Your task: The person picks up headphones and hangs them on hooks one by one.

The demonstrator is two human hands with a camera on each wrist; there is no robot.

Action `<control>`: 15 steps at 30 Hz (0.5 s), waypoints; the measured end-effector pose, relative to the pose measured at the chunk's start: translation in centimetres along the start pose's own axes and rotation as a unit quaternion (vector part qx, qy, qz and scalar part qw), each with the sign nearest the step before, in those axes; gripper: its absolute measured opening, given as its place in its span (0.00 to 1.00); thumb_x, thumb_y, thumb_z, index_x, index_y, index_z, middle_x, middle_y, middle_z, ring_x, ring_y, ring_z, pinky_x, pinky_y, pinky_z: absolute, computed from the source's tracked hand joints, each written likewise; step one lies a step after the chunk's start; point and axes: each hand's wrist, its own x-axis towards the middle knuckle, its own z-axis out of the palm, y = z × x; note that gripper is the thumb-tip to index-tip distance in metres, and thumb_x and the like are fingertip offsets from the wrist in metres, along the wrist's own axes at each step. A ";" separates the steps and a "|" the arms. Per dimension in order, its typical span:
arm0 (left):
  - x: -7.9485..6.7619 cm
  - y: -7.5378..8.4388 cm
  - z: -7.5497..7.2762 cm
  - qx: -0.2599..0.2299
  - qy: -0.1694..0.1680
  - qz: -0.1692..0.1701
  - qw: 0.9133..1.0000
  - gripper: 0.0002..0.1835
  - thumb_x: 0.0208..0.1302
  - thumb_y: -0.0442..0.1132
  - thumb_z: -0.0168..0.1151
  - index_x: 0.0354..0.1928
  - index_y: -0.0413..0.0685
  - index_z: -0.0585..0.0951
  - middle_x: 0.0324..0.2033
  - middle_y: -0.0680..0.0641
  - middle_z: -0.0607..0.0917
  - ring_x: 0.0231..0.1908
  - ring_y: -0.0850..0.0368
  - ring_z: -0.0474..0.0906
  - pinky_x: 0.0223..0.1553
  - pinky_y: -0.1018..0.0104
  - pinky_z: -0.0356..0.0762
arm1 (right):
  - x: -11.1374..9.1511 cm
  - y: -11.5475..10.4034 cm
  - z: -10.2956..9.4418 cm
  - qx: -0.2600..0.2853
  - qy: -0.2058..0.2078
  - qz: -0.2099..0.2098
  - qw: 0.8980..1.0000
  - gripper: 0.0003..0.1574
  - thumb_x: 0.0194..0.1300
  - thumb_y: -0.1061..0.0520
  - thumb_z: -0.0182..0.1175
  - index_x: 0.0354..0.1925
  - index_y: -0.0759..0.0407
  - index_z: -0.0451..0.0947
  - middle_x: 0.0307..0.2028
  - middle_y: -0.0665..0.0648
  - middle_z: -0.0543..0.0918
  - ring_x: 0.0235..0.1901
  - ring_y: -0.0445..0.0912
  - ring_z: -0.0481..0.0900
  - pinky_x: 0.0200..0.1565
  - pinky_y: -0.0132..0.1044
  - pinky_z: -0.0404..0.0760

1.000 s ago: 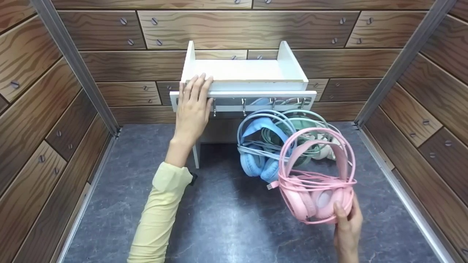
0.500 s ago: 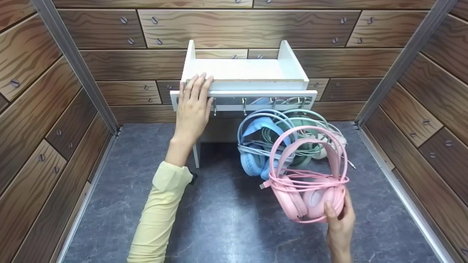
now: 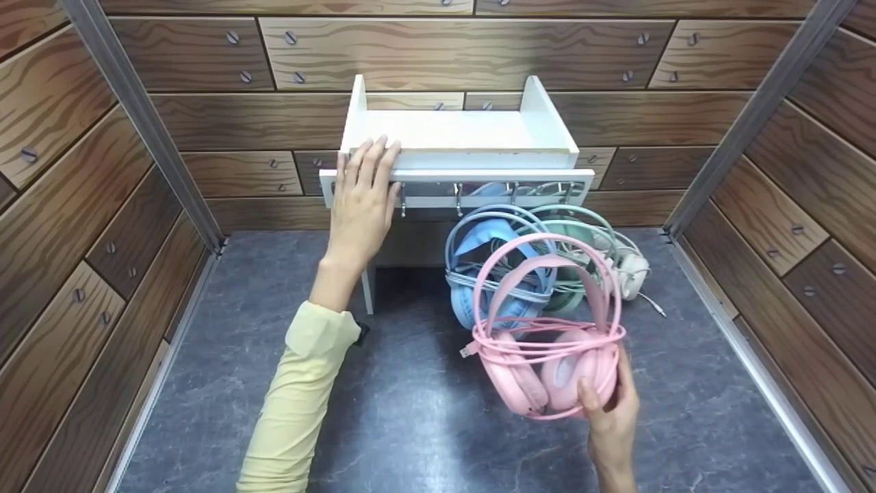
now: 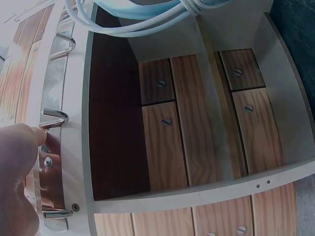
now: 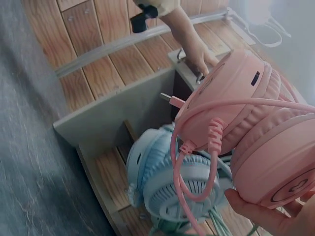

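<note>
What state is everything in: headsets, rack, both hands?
Pink headset, held, wrapped in its cord
Blue headset, hanging, cord-wrapped
Green headset, partly hidden behind others
White headset, partly hidden
Rack, upright
Left hand, resting on rack
Right hand, gripping pink headset

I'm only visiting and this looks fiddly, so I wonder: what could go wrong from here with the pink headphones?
The pink headphones are held low by just the right hand, so they might tip or slip. Their plug sticks out sideways and could catch on the blue headphones behind. The left hand rests on the white rack; if it is there to steady it, letting go could let the rack shift.
</note>
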 end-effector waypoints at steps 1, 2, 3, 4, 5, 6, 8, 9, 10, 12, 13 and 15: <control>0.0 0.0 0.0 0.002 0.000 0.001 1.000 0.29 0.69 0.46 0.46 0.70 0.57 0.55 0.68 0.52 0.58 0.69 0.55 0.47 0.70 0.53 0.33 | 0.0 0.0 0.2 -0.001 -0.003 0.001 1.000 0.45 0.49 0.75 0.51 0.67 0.71 0.53 0.62 0.63 0.64 0.61 0.48 0.65 0.61 0.28 0.66; 0.0 -0.1 0.0 0.004 0.000 0.002 1.000 0.29 0.69 0.46 0.46 0.70 0.57 0.55 0.68 0.52 0.58 0.69 0.55 0.47 0.70 0.53 0.34 | 0.0 0.0 0.5 -0.003 -0.004 0.002 1.000 0.45 0.49 0.75 0.52 0.67 0.70 0.53 0.63 0.63 0.64 0.61 0.48 0.65 0.61 0.28 0.65; 0.0 -0.1 0.0 0.005 0.001 0.003 1.000 0.29 0.69 0.46 0.46 0.70 0.57 0.55 0.68 0.52 0.58 0.69 0.55 0.48 0.70 0.53 0.34 | 0.0 -0.1 0.7 -0.006 -0.003 0.006 1.000 0.45 0.49 0.74 0.52 0.67 0.69 0.53 0.63 0.63 0.64 0.61 0.48 0.65 0.61 0.28 0.65; 0.0 -0.2 0.0 0.007 0.003 0.005 1.000 0.29 0.69 0.46 0.46 0.70 0.57 0.55 0.68 0.52 0.58 0.69 0.55 0.48 0.70 0.53 0.34 | 0.0 -0.1 1.0 -0.011 -0.007 0.004 1.000 0.45 0.49 0.74 0.52 0.67 0.70 0.53 0.63 0.64 0.64 0.61 0.48 0.65 0.61 0.28 0.65; 0.0 -0.3 0.0 0.009 0.005 0.007 1.000 0.29 0.69 0.46 0.46 0.70 0.57 0.55 0.68 0.52 0.58 0.68 0.55 0.48 0.70 0.53 0.35 | 0.0 -0.1 1.2 -0.017 -0.009 0.004 1.000 0.45 0.49 0.74 0.52 0.67 0.69 0.53 0.63 0.65 0.63 0.61 0.48 0.65 0.61 0.28 0.66; 0.0 -0.3 0.0 0.010 0.007 0.010 1.000 0.29 0.69 0.46 0.46 0.70 0.57 0.55 0.68 0.52 0.58 0.68 0.55 0.48 0.70 0.53 0.35 | 0.0 0.0 1.4 -0.023 -0.009 0.007 1.000 0.45 0.49 0.73 0.52 0.67 0.69 0.53 0.63 0.65 0.63 0.61 0.48 0.65 0.61 0.29 0.66; -0.1 -0.6 0.0 0.010 0.016 0.016 1.000 0.29 0.69 0.46 0.46 0.70 0.57 0.56 0.68 0.52 0.59 0.68 0.55 0.49 0.70 0.53 0.35 | 0.0 0.1 1.9 -0.035 -0.012 0.010 0.999 0.45 0.50 0.73 0.53 0.67 0.68 0.53 0.64 0.66 0.62 0.61 0.48 0.65 0.61 0.29 0.67; -0.2 -0.7 0.0 0.010 0.022 0.019 1.000 0.28 0.69 0.46 0.46 0.70 0.57 0.56 0.68 0.52 0.59 0.68 0.55 0.49 0.70 0.52 0.35 | 0.0 0.1 2.1 -0.039 -0.011 0.013 0.999 0.45 0.50 0.72 0.53 0.67 0.67 0.53 0.64 0.67 0.62 0.61 0.48 0.66 0.60 0.29 0.67; -0.3 -0.9 0.0 0.010 0.029 0.022 0.999 0.28 0.69 0.46 0.46 0.70 0.58 0.57 0.68 0.53 0.59 0.68 0.56 0.50 0.70 0.51 0.34 | 0.0 0.2 2.3 -0.042 -0.011 0.013 0.999 0.45 0.49 0.72 0.53 0.67 0.67 0.53 0.64 0.67 0.62 0.60 0.49 0.66 0.60 0.29 0.67; -0.6 -1.2 -0.1 0.015 0.043 0.031 0.998 0.27 0.69 0.46 0.45 0.69 0.58 0.57 0.68 0.54 0.60 0.68 0.56 0.51 0.70 0.49 0.34 | -0.1 0.4 2.7 -0.035 -0.006 0.016 0.999 0.45 0.49 0.72 0.53 0.67 0.66 0.54 0.64 0.67 0.62 0.61 0.48 0.65 0.61 0.29 0.67; -0.8 -1.4 -0.1 0.016 0.050 0.035 0.998 0.27 0.69 0.46 0.44 0.69 0.58 0.58 0.68 0.54 0.60 0.68 0.57 0.51 0.69 0.48 0.34 | 0.0 0.5 2.8 -0.031 -0.007 0.013 0.999 0.45 0.50 0.72 0.53 0.67 0.67 0.53 0.64 0.67 0.61 0.61 0.48 0.65 0.61 0.29 0.66; -1.2 -1.7 -0.2 0.027 0.063 0.040 0.997 0.27 0.70 0.47 0.43 0.69 0.58 0.58 0.68 0.55 0.59 0.68 0.57 0.51 0.69 0.46 0.34 | 0.0 0.6 3.1 -0.022 -0.005 0.009 1.000 0.46 0.49 0.72 0.53 0.67 0.68 0.52 0.64 0.68 0.60 0.61 0.48 0.64 0.61 0.28 0.66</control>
